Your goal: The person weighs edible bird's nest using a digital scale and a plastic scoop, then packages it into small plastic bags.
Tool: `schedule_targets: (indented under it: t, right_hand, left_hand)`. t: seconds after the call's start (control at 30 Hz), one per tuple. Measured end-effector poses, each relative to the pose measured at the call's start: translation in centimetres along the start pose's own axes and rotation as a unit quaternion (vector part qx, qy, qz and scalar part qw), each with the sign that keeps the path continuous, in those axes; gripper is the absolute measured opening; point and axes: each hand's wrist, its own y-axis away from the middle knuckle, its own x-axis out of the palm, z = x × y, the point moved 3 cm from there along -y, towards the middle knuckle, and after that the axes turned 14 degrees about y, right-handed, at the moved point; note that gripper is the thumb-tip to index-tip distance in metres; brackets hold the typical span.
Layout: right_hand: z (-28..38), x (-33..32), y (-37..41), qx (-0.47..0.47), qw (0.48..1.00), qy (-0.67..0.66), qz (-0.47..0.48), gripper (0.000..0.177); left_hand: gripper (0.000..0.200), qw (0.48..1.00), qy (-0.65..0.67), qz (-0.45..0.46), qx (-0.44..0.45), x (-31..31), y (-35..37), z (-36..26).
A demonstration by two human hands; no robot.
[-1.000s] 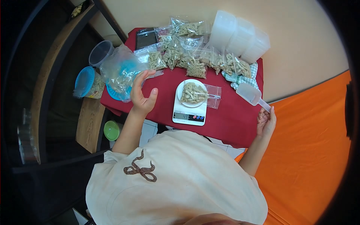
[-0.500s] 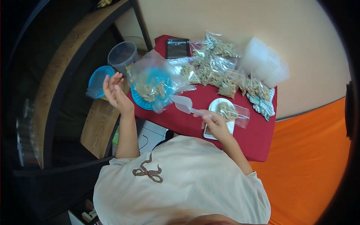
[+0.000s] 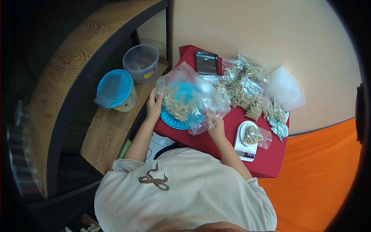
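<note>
A large clear plastic bag (image 3: 214, 101) with pale tan, knobbly pieces (image 3: 177, 110) inside rests on a round blue lid or tray (image 3: 170, 121). My left hand (image 3: 154, 106) grips the bag's left side, thumb toward me. At its lower right edge is my right hand (image 3: 216, 129), fingers closed and partly veiled by the plastic. It held a white scoop a moment ago; the scoop's blade is now hidden by the bag. To the right, a small filled bag (image 3: 253, 134) lies on a white kitchen scale (image 3: 240, 150), its open end hanging over the side.
Several filled clear bags (image 3: 243, 91) are heaped at the back of the red-covered table (image 3: 262, 164), near a black pouch (image 3: 206, 62), white plastic sheets (image 3: 284, 89) and a checked cloth (image 3: 277, 129). A blue-lidded tub (image 3: 119, 91) and an open tub (image 3: 141, 63) stand on the wooden shelf.
My left hand has come down from the air onto the bag. My right hand has moved left from beside the scale to the bag, and the scoop has gone from sight.
</note>
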Motion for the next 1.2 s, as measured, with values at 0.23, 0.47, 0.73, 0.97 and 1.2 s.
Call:
schedule_targets:
  t: [0.23, 0.47, 0.73, 0.97, 1.2]
  right_hand:
    - [0.9, 1.1, -0.4, 0.084, 0.971, -0.223, 0.012, 0.039]
    - [2.5, 0.4, -1.4, 0.077, 0.980, -0.177, 0.038, 0.045]
    - [2.3, 1.1, -1.8, 0.133, 0.956, -0.241, 0.102, 0.039]
    - [3.5, 1.9, -2.0, -0.033, 0.998, 0.021, 0.055, 0.024]
    - [1.9, 2.2, -1.6, -0.085, 0.994, -0.038, -0.059, 0.029]
  left_hand:
    - [0.126, 0.950, -0.282, 0.123, 0.057, 0.1, 1.2, -2.1]
    - [0.136, 0.941, -0.292, 0.170, 0.015, 0.3, 1.4, -2.6]
    - [0.128, 0.974, -0.126, 0.188, -0.016, 0.2, 1.8, -2.8]
    - [0.126, 0.969, -0.116, 0.217, 0.004, 1.0, 2.3, -2.8]
    - [0.074, 0.985, 0.106, 0.136, 0.012, 1.1, 2.3, 0.4]
